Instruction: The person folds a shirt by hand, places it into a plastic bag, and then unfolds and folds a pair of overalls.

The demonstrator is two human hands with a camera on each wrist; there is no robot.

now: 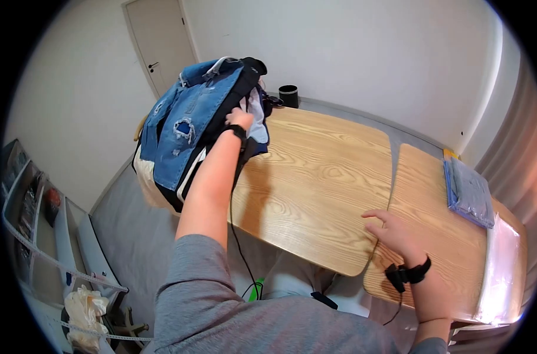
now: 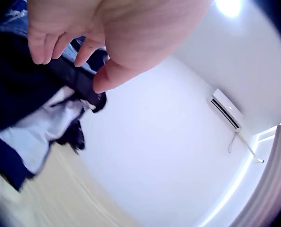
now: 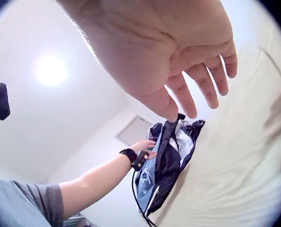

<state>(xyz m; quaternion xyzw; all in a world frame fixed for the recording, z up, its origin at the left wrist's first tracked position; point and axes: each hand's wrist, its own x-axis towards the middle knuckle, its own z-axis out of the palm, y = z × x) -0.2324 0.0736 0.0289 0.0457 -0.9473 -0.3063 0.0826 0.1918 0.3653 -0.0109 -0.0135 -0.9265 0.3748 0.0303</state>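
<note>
A heap of clothes is piled at the table's left end, with ripped blue jeans (image 1: 189,121) on top and black (image 2: 17,80) and white fabric (image 2: 48,127) beside them. My left hand (image 1: 240,119) is over the dark cloth at the pile's right side. In the left wrist view, that hand (image 2: 116,38) has loosely bent fingers and its thumb apart, close to the black cloth; whether they touch is unclear. My right hand (image 1: 395,236) hovers above the gap between two tabletops, holding nothing. The right wrist view shows this hand (image 3: 164,56) with fingers spread and relaxed.
Two wooden tabletops (image 1: 321,177) stand side by side. On the right one lie a folded blue-grey item in plastic (image 1: 469,192) and clear plastic packaging (image 1: 501,268). A black bin (image 1: 288,97) stands behind the table. Shelving (image 1: 44,230) is at the left, and cables hang from both wrists.
</note>
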